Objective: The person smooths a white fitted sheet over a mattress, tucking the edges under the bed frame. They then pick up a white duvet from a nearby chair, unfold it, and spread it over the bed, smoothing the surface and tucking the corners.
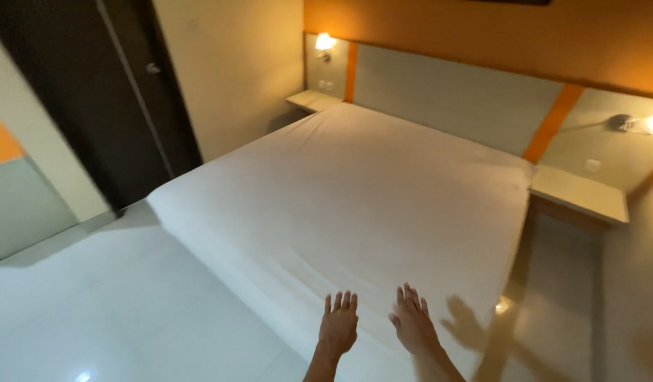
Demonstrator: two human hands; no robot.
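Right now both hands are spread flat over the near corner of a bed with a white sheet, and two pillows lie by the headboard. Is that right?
Not quite. The head view shows no pillows: the white sheet lies bare right up to the headboard. The rest holds: the left hand and right hand, fingers spread, are over the bed's near corner.

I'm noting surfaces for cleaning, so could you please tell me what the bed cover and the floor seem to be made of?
Bed cover: apparently white woven cloth, matte, with faint creases and soft folds at the edge. Floor: probably glazed tile or polished stone, white and glossy, mirroring a light spot.
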